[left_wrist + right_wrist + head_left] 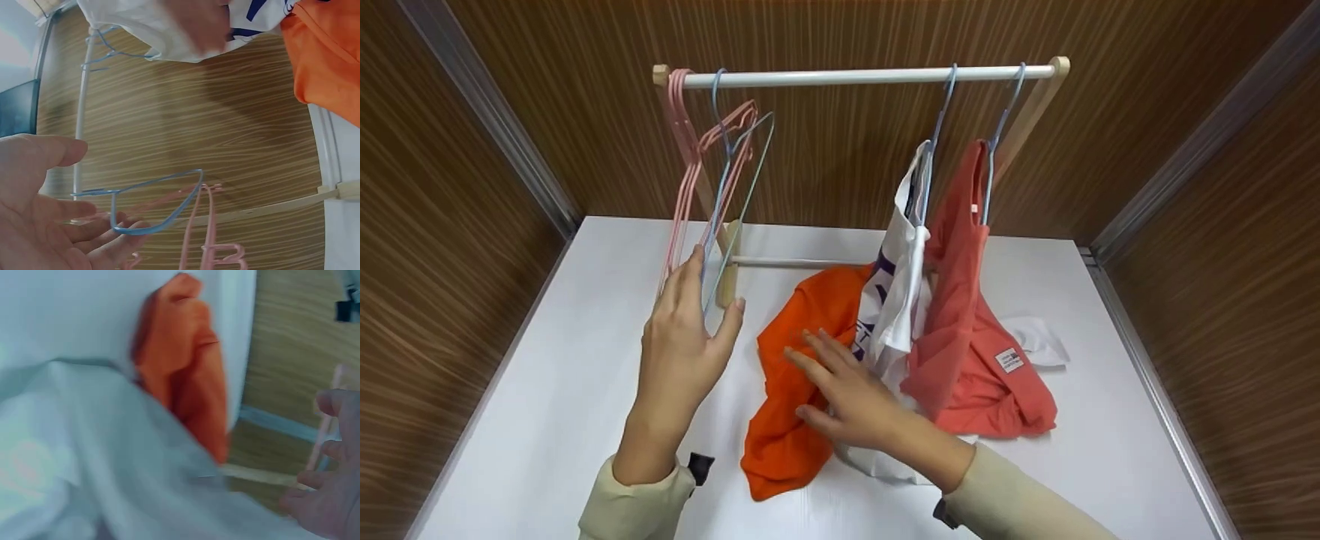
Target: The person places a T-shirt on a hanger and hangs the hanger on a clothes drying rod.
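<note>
My left hand (679, 330), fingers extended and thumb apart, is beside the blue hanger (720, 191) at the left end of the rack. In the left wrist view the fingers lie along that hanger's lower bend, touching or nearly so; no grip shows. My right hand (855, 397) has spread fingers in front of an orange garment (799, 375) and a hanging white shirt (896, 292) with dark purple print. Whether it touches the cloth I cannot tell. The right wrist view is blurred, with pale cloth (118, 450) covering much of it.
Several pink hangers (686, 180) hang at the left end of the white rod (840, 76). A coral red garment (960, 300) hangs at the right. Behind it a small white cloth (1035, 341) lies on the white surface (540, 360). Wood-grain panels (840, 172) enclose the space.
</note>
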Motion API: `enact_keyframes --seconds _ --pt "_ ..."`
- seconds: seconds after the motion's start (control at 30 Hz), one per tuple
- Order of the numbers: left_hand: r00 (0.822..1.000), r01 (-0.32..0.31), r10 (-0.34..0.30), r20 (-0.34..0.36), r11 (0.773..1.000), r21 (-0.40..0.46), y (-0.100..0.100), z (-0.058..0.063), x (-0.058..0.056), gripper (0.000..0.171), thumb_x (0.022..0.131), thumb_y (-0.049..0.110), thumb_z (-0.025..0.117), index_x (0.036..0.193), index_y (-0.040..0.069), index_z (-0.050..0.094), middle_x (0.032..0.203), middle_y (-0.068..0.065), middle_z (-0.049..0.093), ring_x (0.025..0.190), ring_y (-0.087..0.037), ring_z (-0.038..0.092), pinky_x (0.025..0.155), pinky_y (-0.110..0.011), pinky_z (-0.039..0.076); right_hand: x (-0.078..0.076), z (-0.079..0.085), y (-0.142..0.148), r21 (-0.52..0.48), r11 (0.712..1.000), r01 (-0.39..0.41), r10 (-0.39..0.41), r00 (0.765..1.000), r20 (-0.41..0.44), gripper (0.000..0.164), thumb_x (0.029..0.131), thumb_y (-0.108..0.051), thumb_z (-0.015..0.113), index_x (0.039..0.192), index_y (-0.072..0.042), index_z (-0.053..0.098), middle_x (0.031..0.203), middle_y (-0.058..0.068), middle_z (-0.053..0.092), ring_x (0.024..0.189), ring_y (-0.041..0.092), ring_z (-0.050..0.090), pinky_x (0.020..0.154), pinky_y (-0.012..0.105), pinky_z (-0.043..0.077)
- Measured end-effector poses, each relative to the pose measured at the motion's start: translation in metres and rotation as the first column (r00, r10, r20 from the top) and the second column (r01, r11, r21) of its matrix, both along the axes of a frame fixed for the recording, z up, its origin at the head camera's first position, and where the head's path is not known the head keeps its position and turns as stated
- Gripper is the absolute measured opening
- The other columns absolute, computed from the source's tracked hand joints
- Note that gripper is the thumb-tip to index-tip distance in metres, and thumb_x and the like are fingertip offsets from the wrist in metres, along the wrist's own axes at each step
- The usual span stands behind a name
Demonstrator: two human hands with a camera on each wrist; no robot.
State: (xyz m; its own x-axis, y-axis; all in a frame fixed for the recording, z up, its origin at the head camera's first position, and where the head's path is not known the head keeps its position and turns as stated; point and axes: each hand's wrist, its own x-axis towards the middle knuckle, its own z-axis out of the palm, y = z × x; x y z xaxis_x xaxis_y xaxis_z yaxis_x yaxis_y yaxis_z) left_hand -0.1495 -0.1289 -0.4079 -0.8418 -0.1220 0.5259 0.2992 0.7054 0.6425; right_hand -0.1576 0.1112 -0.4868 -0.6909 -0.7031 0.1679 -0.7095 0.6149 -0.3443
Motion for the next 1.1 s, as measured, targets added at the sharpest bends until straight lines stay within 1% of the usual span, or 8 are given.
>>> enact_keyframes --seconds 0.17,0.33,0.43,0.53,0.67,0.8,0.9,1.1 --pt "1.000 0.013 -0.013 0.020 1.000 0.024 -0.001 -0.003 -0.004 0.074 0.094 0.025 0.068 0.155 0.003 0.032 0.149 -0.023 0.046 0.133 -0.041 0.049 0.105 -0.061 0.041 -0.016 -0.033 0.008 0.047 0.997 0.066 -0.069 0.996 0.058 0.073 0.094 -0.031 0.067 0.156 -0.017 0.032 0.159 0.016 0.032 0.148 0.037 0.028 0.115 0.057 0.030" --pt "0.997 0.037 -0.041 0.064 0.997 0.068 -0.002 -0.006 -0.008 0.080 0.093 0.026 0.068 0.156 0.001 0.025 0.147 -0.022 0.049 0.131 -0.041 0.051 0.105 -0.060 0.042 -0.025 -0.053 0.014 0.116 0.984 0.132 -0.136 0.990 0.026 0.075 0.093 -0.034 0.067 0.156 -0.017 0.032 0.157 0.018 0.035 0.144 0.037 0.034 0.111 0.060 0.035" --pt "0.989 0.081 -0.098 0.108 0.986 0.148 -0.003 -0.009 -0.013 0.078 0.094 0.025 0.067 0.156 0.001 0.027 0.147 -0.020 0.048 0.128 -0.039 0.053 0.101 -0.057 0.046 -0.028 -0.060 0.016 0.155 0.971 0.185 -0.185 0.983 -0.010 0.073 0.092 -0.034 0.066 0.156 -0.020 0.034 0.158 0.017 0.035 0.144 0.039 0.034 0.107 0.065 0.036" --pt "0.973 0.131 -0.173 0.149 0.958 0.254 -0.003 -0.012 -0.020 0.068 0.095 0.022 0.065 0.152 0.001 0.034 0.150 -0.017 0.042 0.131 -0.035 0.051 0.099 -0.055 0.049 -0.030 -0.065 0.017 0.169 0.957 0.236 -0.233 0.972 -0.040 0.070 0.093 -0.031 0.064 0.156 -0.022 0.034 0.158 0.017 0.034 0.144 0.043 0.031 0.104 0.068 0.037" --pt "0.945 0.179 -0.273 0.180 0.893 0.414 -0.002 -0.016 -0.030 0.051 0.098 0.019 0.060 0.143 0.003 0.040 0.150 -0.014 0.037 0.138 -0.034 0.042 0.103 -0.058 0.045 -0.034 -0.069 0.017 0.149 0.946 0.287 -0.277 0.957 -0.083 0.068 0.094 -0.027 0.063 0.155 -0.020 0.035 0.158 0.018 0.034 0.144 0.045 0.029 0.102 0.068 0.040" --pt "0.909 0.209 -0.377 0.176 0.781 0.588 0.000 -0.019 -0.043 0.045 0.101 0.019 0.056 0.139 0.002 0.039 0.150 -0.015 0.035 0.142 -0.035 0.036 0.106 -0.061 0.040 -0.037 -0.073 0.020 0.153 0.933 0.326 -0.307 0.942 -0.135 0.062 0.093 -0.025 0.065 0.150 -0.017 0.043 0.155 0.018 0.037 0.144 0.043 0.031 0.104 0.061 0.041" --pt "0.878 0.221 -0.445 0.178 0.705 0.674 0.003 -0.021 -0.049 0.048 0.103 0.021 0.053 0.143 0.002 0.036 0.152 -0.015 0.032 0.142 -0.034 0.036 0.103 -0.060 0.043 -0.037 -0.075 0.022 0.153 0.931 0.333 -0.314 0.940 -0.133 0.052 0.092 -0.025 0.065 0.142 -0.016 0.051 0.155 0.017 0.039 0.144 0.042 0.031 0.106 0.059 0.040" --pt "0.840 0.240 -0.519 0.157 0.616 0.750 0.012 -0.022 -0.055 0.049 0.104 0.028 0.052 0.148 0.012 0.035 0.157 -0.011 0.027 0.140 -0.030 0.040 0.094 -0.058 0.051 -0.038 -0.078 0.024 0.123 0.941 0.315 -0.299 0.945 -0.131 0.047 0.092 -0.022 0.064 0.138 -0.020 0.054 0.143 0.012 0.050 0.140 0.041 0.036 0.108 0.058 0.038"
